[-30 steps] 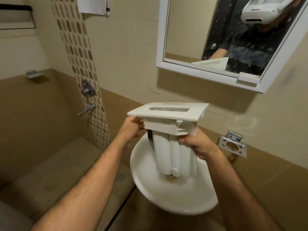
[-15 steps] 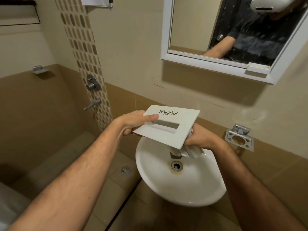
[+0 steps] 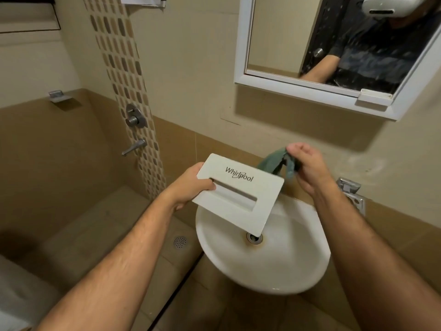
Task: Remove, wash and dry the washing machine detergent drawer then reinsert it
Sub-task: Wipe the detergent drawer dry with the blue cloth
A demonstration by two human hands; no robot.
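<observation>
My two bare forearms reach forward over a white wash basin [image 3: 262, 271]. My left hand [image 3: 191, 187] grips the detergent drawer [image 3: 238, 194] by the left edge of its white front panel, thumb hooked in the handle slot. The panel faces up toward me, its long axis running left to right; the drawer body points down and away, hidden behind it. Just beyond its far right corner, my right hand [image 3: 307, 168] pinches a green cloth [image 3: 276, 161], so that hand is nearer for wiping.

The right hand [image 3: 307, 168] left the drawer [image 3: 238, 194], lifting a green cloth [image 3: 274, 161].
</observation>
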